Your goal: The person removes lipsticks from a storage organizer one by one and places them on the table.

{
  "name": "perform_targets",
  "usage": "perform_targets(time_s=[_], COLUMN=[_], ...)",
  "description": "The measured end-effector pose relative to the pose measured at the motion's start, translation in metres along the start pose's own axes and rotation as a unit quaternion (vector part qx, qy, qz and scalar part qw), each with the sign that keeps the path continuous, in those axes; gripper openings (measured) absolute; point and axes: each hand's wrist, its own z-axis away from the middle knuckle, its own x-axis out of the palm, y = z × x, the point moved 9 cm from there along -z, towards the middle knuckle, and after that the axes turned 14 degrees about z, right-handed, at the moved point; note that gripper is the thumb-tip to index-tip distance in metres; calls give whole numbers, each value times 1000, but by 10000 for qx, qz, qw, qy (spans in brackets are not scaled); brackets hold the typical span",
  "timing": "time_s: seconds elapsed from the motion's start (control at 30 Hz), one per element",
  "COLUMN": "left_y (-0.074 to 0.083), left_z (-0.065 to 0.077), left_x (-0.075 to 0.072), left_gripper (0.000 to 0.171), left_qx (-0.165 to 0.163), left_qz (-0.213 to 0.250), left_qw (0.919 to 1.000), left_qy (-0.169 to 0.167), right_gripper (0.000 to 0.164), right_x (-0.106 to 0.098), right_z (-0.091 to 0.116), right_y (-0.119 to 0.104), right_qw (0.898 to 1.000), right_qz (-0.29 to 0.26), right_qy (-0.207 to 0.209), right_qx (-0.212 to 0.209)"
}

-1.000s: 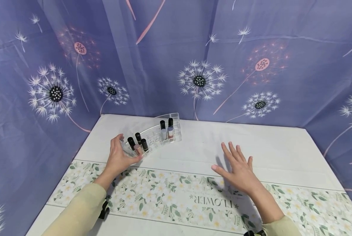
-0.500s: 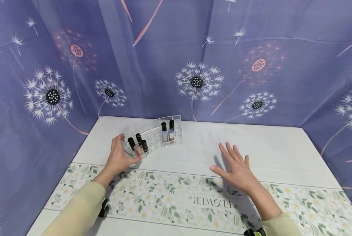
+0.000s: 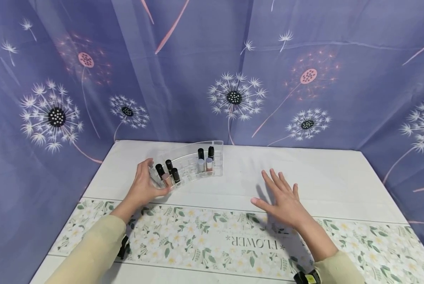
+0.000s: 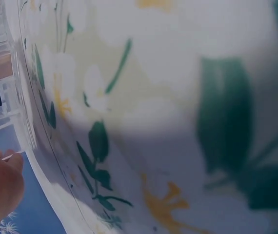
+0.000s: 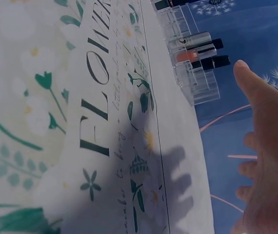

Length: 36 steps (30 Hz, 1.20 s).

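My left hand (image 3: 142,188) grips the left end of a clear curved cosmetics rack (image 3: 188,172), thumb in front and fingers round its far side. Beside the thumb, a pinkish tube (image 3: 166,180) stands in the rack among several black-capped tubes. Toward its right end are a pale-capped tube (image 3: 201,165), a lilac-capped tube (image 3: 209,165) and two black-capped ones behind. In the right wrist view, the rack (image 5: 205,90) shows its tiered clear compartments. My right hand (image 3: 284,203) holds nothing, fingers spread above the white tabletop to the right, apart from the rack.
A white table (image 3: 325,177) bears a printed band of flowers and leaves with the word FLOWER (image 3: 256,243). Purple curtains (image 3: 183,98) with dandelion prints stand behind it and at both sides, close to the back edge.
The rack has turned slightly, its right end shifting right and nearer to me, with my left hand still gripping the left end. The right hand stays spread. The head view has shifted a little.
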Motion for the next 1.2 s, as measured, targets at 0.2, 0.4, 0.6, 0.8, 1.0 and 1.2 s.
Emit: perform_targets(time_s=[0.2,0.4,0.6,0.8,1.0,1.2], left_y=[2,5,11,18,25,31], left_z=[-7,-13,-18,-26,-33,-37], left_x=[10,21,32,45,58,66], left_gripper=[121,121,121,122,125,128], left_qx=[101,217,290,361,369,310], left_qz=[41,96,34,93,131,159], left_qw=[9995,9981,9965,9940,9911,9893], left_qy=[-294,-576,-785,-1026,-1272,-1417], right_gripper=[97,97,98,99,100,101], right_x=[0,0,-2,-3,-5,-6], right_z=[-1,-1,-2,-2,1,3], right_y=[2,4,6,10,14,16], right_qw=[10000,10000,9999,9999,9999,9998], right_qz=[7,22,85,106,101,95], right_qy=[-16,-36,-73,-52,-79,-124], right_qx=[-22,-27,-15,22,68,96])
